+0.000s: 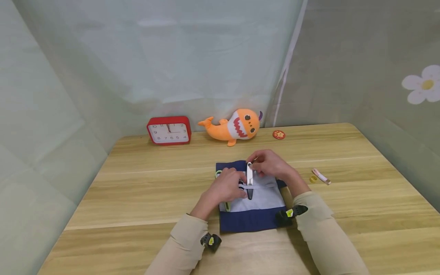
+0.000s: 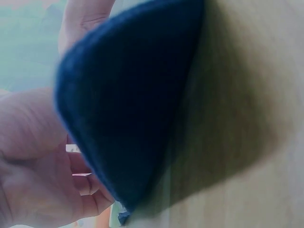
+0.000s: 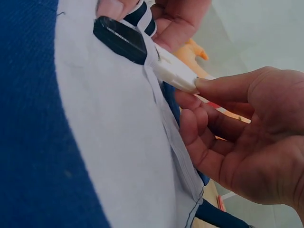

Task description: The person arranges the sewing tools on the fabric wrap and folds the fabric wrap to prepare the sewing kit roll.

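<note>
A navy-and-white cloth organizer lies spread on the table, a thin white elastic band running across it. Tucked under the band is a slim white tool with a black end. My right hand pinches the white end between thumb and fingers. Over the left half of the cloth, my left hand has thumb and fingers around a black-and-white striped item, the thumb close to the tool's black end. A light-green item shows partly from beneath this hand. In the left wrist view, a navy cloth corner hides much.
At the back of the table stand a red clock and an orange plush shark, with a round red disc beside them. Right of the cloth lie a yellow ring-shaped roll and a small pink-and-white stick.
</note>
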A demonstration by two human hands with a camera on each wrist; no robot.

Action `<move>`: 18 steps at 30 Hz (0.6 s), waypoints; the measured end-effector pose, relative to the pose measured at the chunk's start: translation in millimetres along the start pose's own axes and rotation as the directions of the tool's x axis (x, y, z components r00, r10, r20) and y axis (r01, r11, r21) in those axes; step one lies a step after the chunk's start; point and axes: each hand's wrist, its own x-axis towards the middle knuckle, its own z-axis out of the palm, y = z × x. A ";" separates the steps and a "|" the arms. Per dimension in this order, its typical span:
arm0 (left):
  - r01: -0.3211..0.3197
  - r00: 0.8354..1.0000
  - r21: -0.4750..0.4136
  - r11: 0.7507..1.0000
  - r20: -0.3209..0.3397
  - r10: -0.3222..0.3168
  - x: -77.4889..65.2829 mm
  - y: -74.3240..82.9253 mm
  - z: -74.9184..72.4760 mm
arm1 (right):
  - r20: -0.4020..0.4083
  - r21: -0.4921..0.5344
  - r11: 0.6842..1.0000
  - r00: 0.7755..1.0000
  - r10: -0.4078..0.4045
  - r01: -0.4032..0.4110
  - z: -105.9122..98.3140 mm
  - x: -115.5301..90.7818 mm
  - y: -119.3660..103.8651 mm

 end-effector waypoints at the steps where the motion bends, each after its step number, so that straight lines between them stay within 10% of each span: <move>1: 0.002 1.000 -0.002 1.000 0.000 -0.002 -0.1 0.1 0.0 | 0.011 -0.005 1.000 1.000 -0.012 0.012 0.4 0.4 0.3; 18: 0.028 1.000 -0.022 0.999 -0.002 -0.028 -1.1 0.4 0.0 | 0.082 -0.063 0.998 0.996 -0.025 0.031 7.3 0.6 -2.0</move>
